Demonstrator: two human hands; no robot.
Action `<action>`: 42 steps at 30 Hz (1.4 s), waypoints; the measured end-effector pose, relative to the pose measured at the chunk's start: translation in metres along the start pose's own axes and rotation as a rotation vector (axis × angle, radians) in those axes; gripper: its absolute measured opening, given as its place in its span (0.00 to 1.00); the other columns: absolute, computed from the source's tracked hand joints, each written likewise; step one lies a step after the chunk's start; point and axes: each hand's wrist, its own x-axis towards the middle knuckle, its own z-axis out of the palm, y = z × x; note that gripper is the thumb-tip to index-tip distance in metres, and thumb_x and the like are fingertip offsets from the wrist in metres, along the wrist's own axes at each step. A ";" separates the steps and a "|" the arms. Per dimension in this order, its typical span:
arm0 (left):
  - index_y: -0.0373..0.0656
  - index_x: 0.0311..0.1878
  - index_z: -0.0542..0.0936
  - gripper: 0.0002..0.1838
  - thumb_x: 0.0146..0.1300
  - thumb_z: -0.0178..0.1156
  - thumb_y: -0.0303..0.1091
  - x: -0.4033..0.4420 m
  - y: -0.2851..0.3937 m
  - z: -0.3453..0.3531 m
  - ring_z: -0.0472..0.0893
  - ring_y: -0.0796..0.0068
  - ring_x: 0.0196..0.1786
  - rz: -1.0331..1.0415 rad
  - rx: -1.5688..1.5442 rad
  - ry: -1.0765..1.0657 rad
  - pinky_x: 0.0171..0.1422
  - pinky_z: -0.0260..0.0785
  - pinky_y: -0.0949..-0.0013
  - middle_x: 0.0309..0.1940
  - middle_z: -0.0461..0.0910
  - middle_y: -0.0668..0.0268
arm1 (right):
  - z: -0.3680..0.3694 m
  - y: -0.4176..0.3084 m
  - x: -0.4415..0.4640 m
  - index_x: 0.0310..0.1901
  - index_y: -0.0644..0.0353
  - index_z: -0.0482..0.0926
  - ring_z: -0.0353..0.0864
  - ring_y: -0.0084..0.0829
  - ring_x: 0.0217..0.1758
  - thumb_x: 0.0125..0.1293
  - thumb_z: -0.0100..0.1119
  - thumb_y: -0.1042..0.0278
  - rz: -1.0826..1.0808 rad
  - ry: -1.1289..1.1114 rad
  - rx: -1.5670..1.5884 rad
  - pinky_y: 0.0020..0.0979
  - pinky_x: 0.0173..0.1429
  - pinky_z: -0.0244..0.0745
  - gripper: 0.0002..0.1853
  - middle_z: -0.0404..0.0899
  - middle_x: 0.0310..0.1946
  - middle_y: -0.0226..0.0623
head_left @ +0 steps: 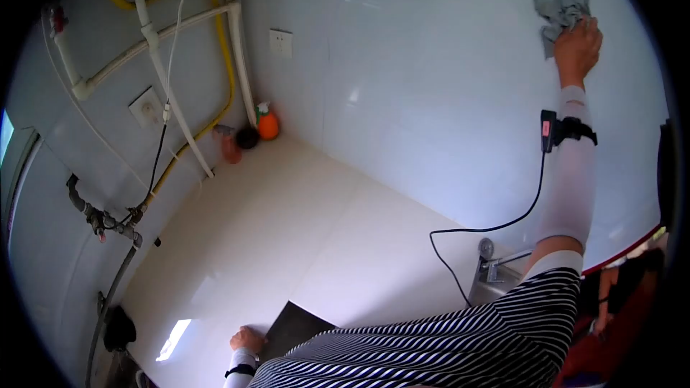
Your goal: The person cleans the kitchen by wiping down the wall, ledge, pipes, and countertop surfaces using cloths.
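Grey cloth (564,11): on wall (417,86), upper right, at right hand's (577,43) fingers.
Right hand: holding grey cloth.
Left hand (247,340): counter's (287,223) near side; grip unclear.

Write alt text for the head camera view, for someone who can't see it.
The right hand presses a gray cloth to a glossy wall, while the left hand rests on the pale counter by a dark panel. Pipes run up the corner beyond, with an orange bottle at their foot.
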 end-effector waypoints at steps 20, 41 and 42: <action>0.34 0.55 0.79 0.46 0.43 0.69 0.68 0.004 -0.003 -0.010 0.82 0.62 0.57 0.067 0.035 -0.116 0.60 0.74 0.65 0.54 0.82 0.55 | 0.009 -0.245 0.060 0.66 0.51 0.69 0.56 0.45 0.73 0.59 0.61 0.54 -0.067 -0.024 -0.061 0.62 0.61 0.56 0.32 0.65 0.68 0.34; 0.40 0.53 0.80 0.46 0.42 0.69 0.73 0.002 -0.010 0.004 0.83 0.61 0.54 0.068 0.055 0.039 0.57 0.75 0.63 0.49 0.84 0.56 | -0.001 -0.301 -0.144 0.67 0.57 0.68 0.51 0.40 0.77 0.64 0.55 0.68 -0.830 -0.382 0.433 0.52 0.78 0.46 0.28 0.61 0.70 0.33; 0.40 0.53 0.80 0.46 0.42 0.69 0.73 -0.002 -0.008 0.000 0.83 0.61 0.54 0.078 0.049 0.050 0.57 0.75 0.63 0.49 0.84 0.56 | -0.004 -0.281 -0.146 0.67 0.57 0.68 0.52 0.40 0.77 0.63 0.55 0.69 -0.840 -0.383 0.470 0.52 0.77 0.46 0.28 0.61 0.71 0.33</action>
